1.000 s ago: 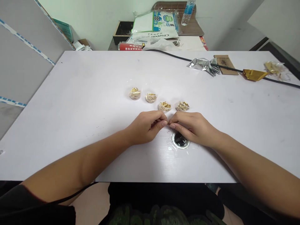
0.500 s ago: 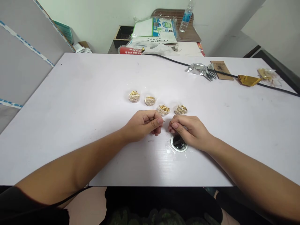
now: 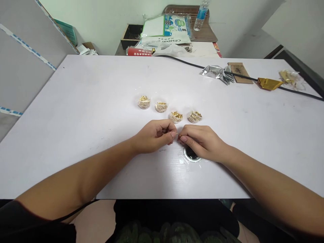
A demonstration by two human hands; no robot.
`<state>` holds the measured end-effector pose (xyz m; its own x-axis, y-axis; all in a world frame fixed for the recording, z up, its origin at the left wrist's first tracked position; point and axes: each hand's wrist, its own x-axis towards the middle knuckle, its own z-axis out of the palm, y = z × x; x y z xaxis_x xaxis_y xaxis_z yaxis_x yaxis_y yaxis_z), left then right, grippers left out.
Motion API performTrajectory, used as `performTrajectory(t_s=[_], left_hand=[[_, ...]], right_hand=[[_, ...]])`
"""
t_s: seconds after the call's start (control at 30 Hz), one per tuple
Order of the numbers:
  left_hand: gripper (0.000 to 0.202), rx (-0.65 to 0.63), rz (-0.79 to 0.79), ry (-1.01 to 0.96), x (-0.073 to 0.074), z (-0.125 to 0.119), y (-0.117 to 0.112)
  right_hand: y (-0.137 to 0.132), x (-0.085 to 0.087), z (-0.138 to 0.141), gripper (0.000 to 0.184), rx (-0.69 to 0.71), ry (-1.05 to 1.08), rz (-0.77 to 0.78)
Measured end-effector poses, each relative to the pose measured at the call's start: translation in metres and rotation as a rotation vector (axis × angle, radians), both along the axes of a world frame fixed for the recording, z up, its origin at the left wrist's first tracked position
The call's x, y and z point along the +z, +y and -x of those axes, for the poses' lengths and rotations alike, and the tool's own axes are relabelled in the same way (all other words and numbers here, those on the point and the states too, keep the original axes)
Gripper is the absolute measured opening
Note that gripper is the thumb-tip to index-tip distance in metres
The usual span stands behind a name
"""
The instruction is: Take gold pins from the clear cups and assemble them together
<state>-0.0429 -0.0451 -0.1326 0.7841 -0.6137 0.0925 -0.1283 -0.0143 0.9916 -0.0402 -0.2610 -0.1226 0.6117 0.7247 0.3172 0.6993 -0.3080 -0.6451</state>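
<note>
My left hand (image 3: pixel 159 136) is closed in a pinch on a tiny gold-coloured pin (image 3: pixel 177 133), whose tip sticks out toward the right. Facing it, my right hand (image 3: pixel 199 140) pinches something small, of which only an orange-gold speck shows between thumb and forefinger. The fingertips of both hands are very close together, above the table. Just beyond them stand small clear cups (image 3: pixel 176 117) of thin gold pieces, several in a slanting row. Partly under my right hand lies a round black disc (image 3: pixel 191 153) with a pale rim, on clear film.
A black cable (image 3: pixel 184 62) crosses the back of the white table (image 3: pixel 83 101). Near it lie crumpled silver foil (image 3: pixel 214 71), a brown cardboard piece (image 3: pixel 240 72), a gold foil packet (image 3: pixel 269 83) and a small plastic bag (image 3: pixel 290 77). A water bottle (image 3: pixel 201 15) stands behind the table.
My right hand has moved left, bringing its fingertips close to those of my left hand. My left hand has barely moved, and its gold pin shows more clearly. The view has shifted slightly.
</note>
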Motion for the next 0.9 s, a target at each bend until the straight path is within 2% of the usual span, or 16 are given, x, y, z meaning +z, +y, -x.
performTrajectory(t_s=[0.27, 0.43, 0.77, 0.9], left_hand=[[0.014, -0.013, -0.060, -0.078, 0.0012, -0.0007, -0.0007], [0.013, -0.009, -0.055, -0.111, 0.0003, -0.0009, -0.0002], [0.016, -0.002, -0.082, -0.115, 0.0018, -0.0019, -0.0005], [0.016, 0.004, -0.085, -0.107, 0.0012, -0.0016, 0.0002]], right_hand=[[0.0011, -0.0013, -0.0004, 0.024, 0.004, -0.068, -0.036], [0.0003, -0.0038, -0.0008, 0.018, -0.021, -0.018, 0.033], [-0.0043, -0.0062, 0.0001, 0.017, 0.039, 0.080, 0.035], [-0.0053, -0.0039, -0.0015, 0.019, 0.125, 0.088, 0.021]])
